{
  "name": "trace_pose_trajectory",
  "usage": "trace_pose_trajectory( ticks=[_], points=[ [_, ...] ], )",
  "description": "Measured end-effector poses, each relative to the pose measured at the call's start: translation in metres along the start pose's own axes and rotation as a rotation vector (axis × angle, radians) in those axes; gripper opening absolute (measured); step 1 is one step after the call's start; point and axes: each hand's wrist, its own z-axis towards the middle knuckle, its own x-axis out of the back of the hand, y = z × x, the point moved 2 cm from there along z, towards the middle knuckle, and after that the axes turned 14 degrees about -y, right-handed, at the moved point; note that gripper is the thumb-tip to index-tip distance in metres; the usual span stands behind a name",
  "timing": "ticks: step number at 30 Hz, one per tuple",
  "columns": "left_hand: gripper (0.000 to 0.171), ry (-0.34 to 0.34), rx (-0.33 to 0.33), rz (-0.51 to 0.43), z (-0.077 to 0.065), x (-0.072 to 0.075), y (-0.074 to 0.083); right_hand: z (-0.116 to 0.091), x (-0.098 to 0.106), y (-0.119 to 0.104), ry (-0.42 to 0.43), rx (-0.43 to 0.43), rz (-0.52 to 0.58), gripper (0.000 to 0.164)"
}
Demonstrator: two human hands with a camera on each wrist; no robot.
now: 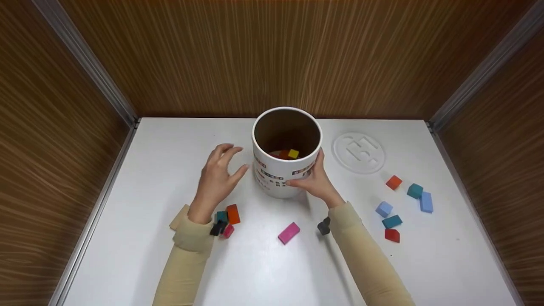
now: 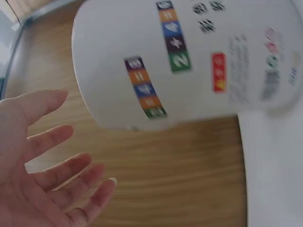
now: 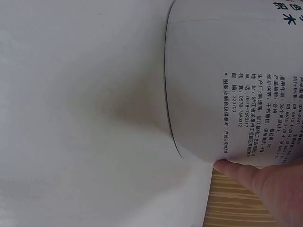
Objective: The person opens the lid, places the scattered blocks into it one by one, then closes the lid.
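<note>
A white cylindrical tub, printed with coloured labels, stands upright at the back middle of the table, its top uncovered. Inside it a yellow block and some reddish pieces show; its deeper contents are hidden. My right hand grips the tub's right side, thumb across the front. In the right wrist view a finger touches the tub's printed wall. To the left of the tub, my left hand is apart from it, fingers spread and slightly bent, holding nothing; the left wrist view shows the same gap.
A clear round lid lies right of the tub. Several coloured blocks, among them an orange one, are scattered at the right. Under my left wrist are more blocks, including a red-orange one. A pink block lies front centre.
</note>
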Motion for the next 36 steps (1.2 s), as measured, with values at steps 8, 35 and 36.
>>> trace_pose_trajectory(
  ticks=[8,35,36],
  points=[
    [0.042,-0.01,0.154,0.0,-0.037,0.01,-0.047,0.0,0.0,-0.001,0.001,-0.006,0.015,0.13],
    [0.053,-0.403,0.595,0.06,-0.111,-0.001,-0.135,-0.001,0.0,0.0,0.0,-0.004,0.008,0.131],
    [0.053,-0.412,0.604,0.056,-0.112,-0.002,-0.135,-0.001,0.0,0.0,-0.001,-0.01,0.008,0.131]
  ],
)
